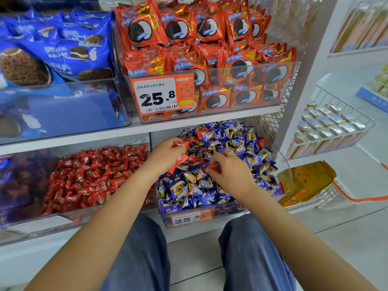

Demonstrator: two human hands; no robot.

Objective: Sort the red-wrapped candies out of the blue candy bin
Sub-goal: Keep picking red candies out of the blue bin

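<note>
Head view: left hand (pixel 165 153) fingers curled, gripping several red-wrapped candies (pixel 181 143), long axes toward 2 o'clock, above blue candy bin (pixel 201 217). Right hand (pixel 228 171) pinches another red candy (pixel 214 167).

— What colours fill the near right bin (pixel 165 219)?
— Blue candies (pixel 212 185) with yellow patches, and a few red-wrapped candies (pixel 180 143) showing glossy red among them.
— And the bin to its left?
— All red candies (pixel 90 175), each with a small dark and white mark.
— The shelf above?
— Red cookie packs (pixel 178 28) trimmed in gold foil, each printed with a black-and-white cookie. Left of them, blue cookie packs (pixel 69 51) with brown cookies.
— The price tag (pixel 163 95)?
— Orange border, white panel, black digits, a small green strip.
— Far right?
— A white wire basket (pixel 336 141) of silver and gold wrappers.
</note>
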